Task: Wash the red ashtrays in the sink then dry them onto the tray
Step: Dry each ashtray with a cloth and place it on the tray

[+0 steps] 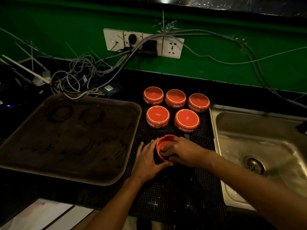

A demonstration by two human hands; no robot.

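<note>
- My left hand (146, 161) holds the red ashtray (163, 146) from the side; my right hand (181, 151) has fingers inside it.
- It could slip and break on the mat (182, 196).

Back counter of a bar or café, dimly lit.
A steel sink (259, 146) is set into a black counter (25, 188) with a rubber bar mat (174, 196), branded red ashtrays (157, 116), a worn serving tray (66, 173), and tangled cables (78, 75) under a wall socket panel (172, 47).
</note>
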